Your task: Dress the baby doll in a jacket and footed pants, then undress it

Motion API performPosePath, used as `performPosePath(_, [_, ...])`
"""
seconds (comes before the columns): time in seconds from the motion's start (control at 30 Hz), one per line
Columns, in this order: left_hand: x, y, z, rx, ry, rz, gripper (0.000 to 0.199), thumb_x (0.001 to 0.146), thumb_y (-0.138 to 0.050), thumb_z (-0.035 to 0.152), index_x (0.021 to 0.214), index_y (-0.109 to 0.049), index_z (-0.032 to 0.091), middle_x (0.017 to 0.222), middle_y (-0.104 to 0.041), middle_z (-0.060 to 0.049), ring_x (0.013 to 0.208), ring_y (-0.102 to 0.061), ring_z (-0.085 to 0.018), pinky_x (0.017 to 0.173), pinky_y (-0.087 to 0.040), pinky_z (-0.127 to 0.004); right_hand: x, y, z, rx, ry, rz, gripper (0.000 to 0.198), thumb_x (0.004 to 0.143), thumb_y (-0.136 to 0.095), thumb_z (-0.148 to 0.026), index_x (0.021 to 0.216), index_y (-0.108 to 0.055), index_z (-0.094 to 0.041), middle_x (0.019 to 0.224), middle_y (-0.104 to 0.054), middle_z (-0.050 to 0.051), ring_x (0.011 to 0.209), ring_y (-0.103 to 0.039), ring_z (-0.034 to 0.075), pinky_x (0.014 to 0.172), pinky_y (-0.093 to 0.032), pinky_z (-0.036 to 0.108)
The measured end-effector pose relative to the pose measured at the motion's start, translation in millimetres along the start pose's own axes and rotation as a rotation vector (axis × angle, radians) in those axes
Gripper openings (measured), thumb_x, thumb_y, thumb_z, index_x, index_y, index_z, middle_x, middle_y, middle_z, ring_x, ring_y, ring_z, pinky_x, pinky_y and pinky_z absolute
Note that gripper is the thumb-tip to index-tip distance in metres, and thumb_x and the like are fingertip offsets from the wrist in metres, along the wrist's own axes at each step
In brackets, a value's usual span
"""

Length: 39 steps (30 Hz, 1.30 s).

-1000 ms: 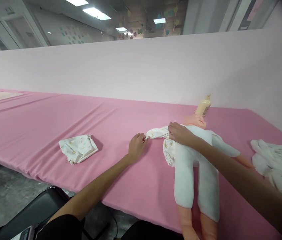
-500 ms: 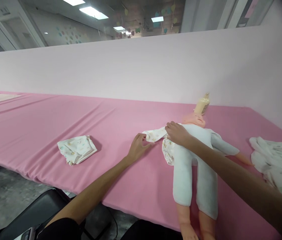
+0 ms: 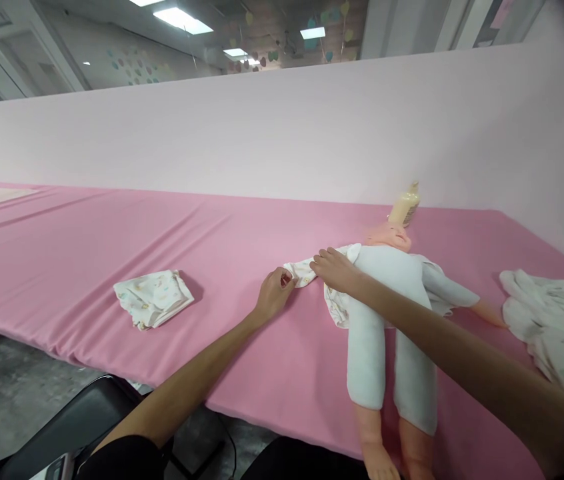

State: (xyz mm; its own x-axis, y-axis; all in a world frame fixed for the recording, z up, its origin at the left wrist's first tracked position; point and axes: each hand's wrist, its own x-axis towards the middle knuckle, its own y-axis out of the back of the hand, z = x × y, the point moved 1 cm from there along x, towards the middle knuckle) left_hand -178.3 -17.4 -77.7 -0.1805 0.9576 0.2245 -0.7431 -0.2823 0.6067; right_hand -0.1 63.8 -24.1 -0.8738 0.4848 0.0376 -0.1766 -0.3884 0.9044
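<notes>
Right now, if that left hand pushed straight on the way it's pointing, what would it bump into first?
Most likely the patterned sleeve. The left hand is right at the sleeve's outer end, though whether they touch is hard to tell.

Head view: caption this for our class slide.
Left hand at the cuff, right hand on the patterned sleeve of a doll on pink cloth.

Head camera: looked from the wearer's head | faced forward and down across the pink table [image 3: 232, 240] | sat near the doll [image 3: 393, 267] | saw over the white partition [image 3: 222, 133] to ceiling lights [image 3: 183, 21]
</notes>
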Motion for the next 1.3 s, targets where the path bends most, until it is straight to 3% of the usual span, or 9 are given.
performPosePath(0.23, [6, -3, -2, 0.15, -0.001, -0.059, 0.04, 0.088, -0.062, 0.047, 0.112, -0.066, 0.016, 0.114, -0.067, -0.008, 0.103, -0.058, -0.022, 0.087, -0.045, -0.032, -4, 3, 7, -0.004, -0.183, 0.017, 0.021, 0.087, -0.052, -0.005, 0.104, -0.065, -0.005, 0.098, -0.068, 0.02, 0.095, -0.06, 0.031, 0.079, -0.038, 0.038])
performPosePath(0.37, [8, -1, 5, 0.149, -0.044, -0.127, 0.052, 0.087, -0.062, 0.054, 0.127, -0.066, 0.022, 0.122, -0.067, -0.007, 0.115, -0.056, -0.027, 0.097, -0.043, -0.036, -4, 5, 8, 0.014, -0.332, 0.018, 0.02, 0.09, -0.049, -0.007, 0.103, -0.063, -0.005, 0.097, -0.067, 0.021, 0.096, -0.061, 0.032, 0.079, -0.04, 0.038])
performPosePath(0.53, [15, 1, 8, -0.131, -0.118, -0.229, 0.044, 0.098, -0.046, 0.044, 0.135, -0.063, 0.027, 0.131, -0.066, -0.003, 0.114, -0.061, -0.02, 0.099, -0.044, -0.031, -7, 3, 11, 0.165, -0.42, -0.06, 0.022, 0.092, -0.048, -0.013, 0.109, -0.061, -0.008, 0.104, -0.068, 0.019, 0.102, -0.063, 0.031, 0.079, -0.045, 0.037])
performPosePath(0.67, [24, 0, 2, -0.261, -0.036, -0.196, 0.041, 0.096, -0.045, 0.03, 0.131, -0.065, 0.022, 0.135, -0.065, -0.003, 0.123, -0.059, -0.018, 0.104, -0.043, -0.028, -9, 2, 13, 0.222, -0.462, -0.082, 0.023, 0.092, -0.045, -0.009, 0.109, -0.06, -0.009, 0.105, -0.068, 0.018, 0.102, -0.065, 0.029, 0.077, -0.047, 0.035])
performPosePath(0.9, [40, -9, 3, -0.268, -0.013, -0.213, 0.041, 0.088, -0.059, 0.033, 0.125, -0.067, 0.018, 0.126, -0.068, -0.007, 0.109, -0.063, -0.02, 0.092, -0.048, -0.03, -9, 3, 15, 0.262, -0.63, -0.044, 0.019, 0.093, -0.048, -0.015, 0.109, -0.057, -0.012, 0.1, -0.068, 0.017, 0.1, -0.066, 0.03, 0.074, -0.047, 0.033])
performPosePath(1.07, [63, -15, -6, -0.372, 0.052, -0.236, 0.028, 0.082, -0.054, 0.022, 0.102, -0.072, 0.014, 0.101, -0.072, -0.005, 0.093, -0.063, -0.016, 0.082, -0.047, -0.026, -11, 5, 17, 0.286, -0.68, -0.055, 0.017, 0.093, -0.048, -0.017, 0.107, -0.057, -0.012, 0.097, -0.068, 0.017, 0.097, -0.068, 0.029, 0.072, -0.046, 0.032])
performPosePath(1.3, [102, -9, -13, -0.682, 0.286, -0.483, 0.026, 0.07, -0.053, 0.012, 0.09, -0.07, 0.01, 0.081, -0.067, -0.007, 0.056, -0.051, -0.009, 0.049, -0.036, -0.022, -13, 6, 15, 0.299, -0.66, -0.054, 0.018, 0.093, -0.048, -0.018, 0.109, -0.056, -0.012, 0.097, -0.069, 0.016, 0.099, -0.068, 0.029, 0.073, -0.047, 0.032])
